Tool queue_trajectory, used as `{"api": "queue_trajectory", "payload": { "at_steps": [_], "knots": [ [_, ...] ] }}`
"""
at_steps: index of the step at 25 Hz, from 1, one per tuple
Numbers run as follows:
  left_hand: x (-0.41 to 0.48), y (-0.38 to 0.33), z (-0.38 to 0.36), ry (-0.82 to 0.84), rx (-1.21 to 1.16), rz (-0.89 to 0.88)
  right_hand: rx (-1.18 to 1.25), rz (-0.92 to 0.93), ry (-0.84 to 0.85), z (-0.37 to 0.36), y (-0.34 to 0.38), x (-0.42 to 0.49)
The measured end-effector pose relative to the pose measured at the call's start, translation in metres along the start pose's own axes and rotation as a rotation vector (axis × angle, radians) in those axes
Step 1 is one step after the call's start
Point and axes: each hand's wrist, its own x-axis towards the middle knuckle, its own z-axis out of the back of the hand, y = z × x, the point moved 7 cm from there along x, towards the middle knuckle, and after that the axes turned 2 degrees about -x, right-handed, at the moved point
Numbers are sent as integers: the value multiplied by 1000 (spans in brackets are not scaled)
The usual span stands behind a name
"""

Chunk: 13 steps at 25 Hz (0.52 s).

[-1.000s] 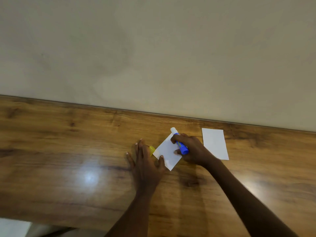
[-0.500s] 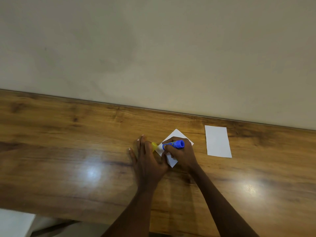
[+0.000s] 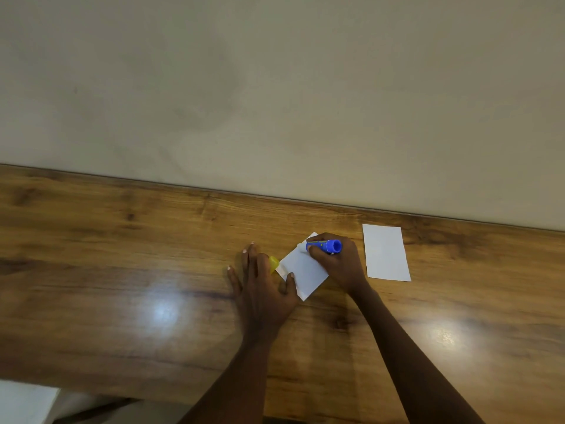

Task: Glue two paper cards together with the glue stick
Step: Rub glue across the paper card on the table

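A white paper card (image 3: 302, 270) lies turned at an angle on the wooden table (image 3: 122, 270). My left hand (image 3: 263, 286) rests flat on the table, its thumb pressing the card's lower left edge. My right hand (image 3: 336, 261) grips a blue glue stick (image 3: 324, 246), held nearly level with its white tip touching the card's upper corner. A second white card (image 3: 385, 253) lies flat to the right, apart from both hands. The yellow cap (image 3: 274, 263) sits between my left hand and the angled card.
A plain beige wall (image 3: 275, 87) rises right behind the table's back edge. The table's near edge runs along the lower left, with a white object (image 3: 21, 402) below it. Lamp glare shows on the wood at two spots.
My right hand has slid the glue stick from the card's left part up and right to its upper corner. The left hand has stayed pressed on the card.
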Motion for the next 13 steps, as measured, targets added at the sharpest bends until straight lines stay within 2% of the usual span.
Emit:
{"api": "queue_trajectory", "payload": {
  "at_steps": [4,9,11,13],
  "knots": [
    [1,2,-2,4,16,0,-21,-26,-126,15,-5,8],
    [0,3,-3,-8,26,1,-30,-20,-203,21,-3,7],
    [1,2,-2,-18,22,-7,43,5,-323,25,0,-7],
    [1,1,-1,-27,15,-4,-50,42,-397,22,0,-22]
  ]
}}
